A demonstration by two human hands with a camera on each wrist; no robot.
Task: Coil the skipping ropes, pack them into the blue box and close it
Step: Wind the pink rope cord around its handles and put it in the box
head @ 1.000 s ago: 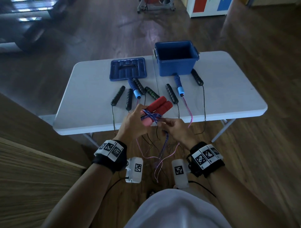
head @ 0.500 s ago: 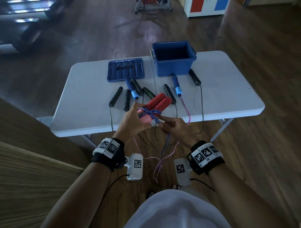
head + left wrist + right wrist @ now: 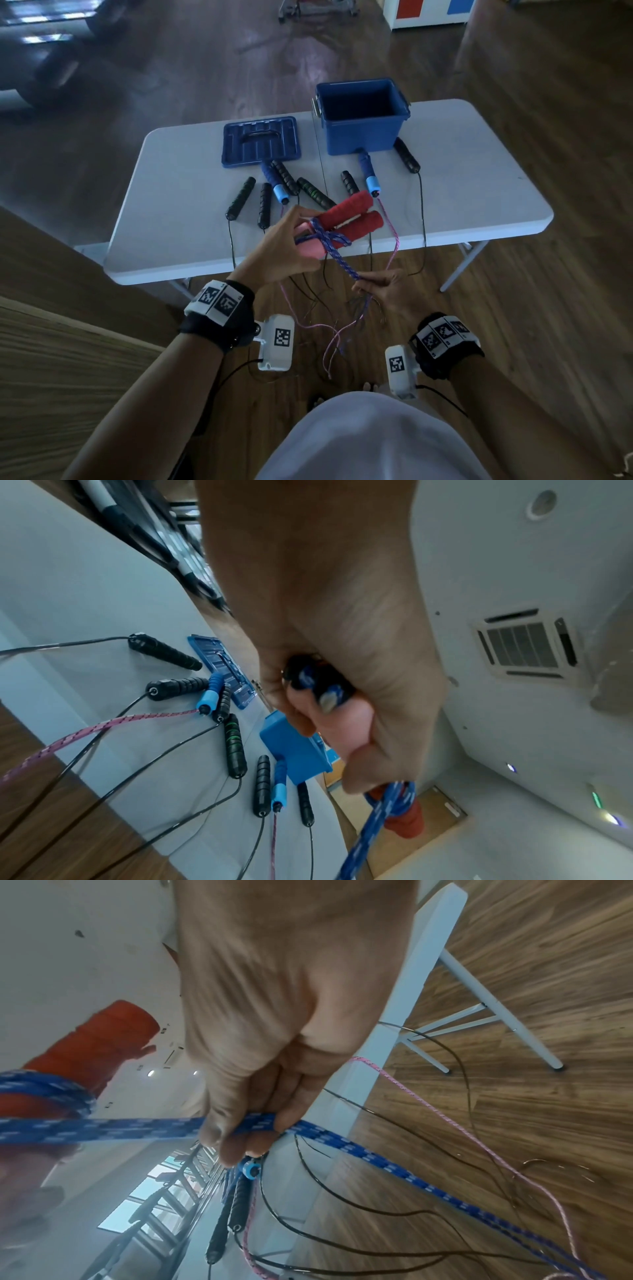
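My left hand (image 3: 281, 250) grips two red handles (image 3: 352, 216) held side by side, in front of the table's near edge. A blue braided rope (image 3: 329, 240) is wound round them near my fingers. From there the blue rope (image 3: 143, 1127) runs taut down to my right hand (image 3: 380, 287), which pinches it between thumb and fingers (image 3: 222, 1131). Its loose end hangs toward the floor. The open blue box (image 3: 363, 116) stands at the table's far side, its lid (image 3: 260, 140) lying flat to its left. In the left wrist view my left hand (image 3: 329, 696) closes round the handle ends.
Several black handles (image 3: 239, 198) and two blue handles (image 3: 370, 174) lie on the white table (image 3: 479, 205), their thin black cords and a pink rope (image 3: 390, 233) draping over the near edge to the wooden floor. Table legs (image 3: 479, 988) stand to my right.
My right hand has drawn the blue rope down and to the right, away from the red handles, so it runs taut. The left hand keeps its grip.
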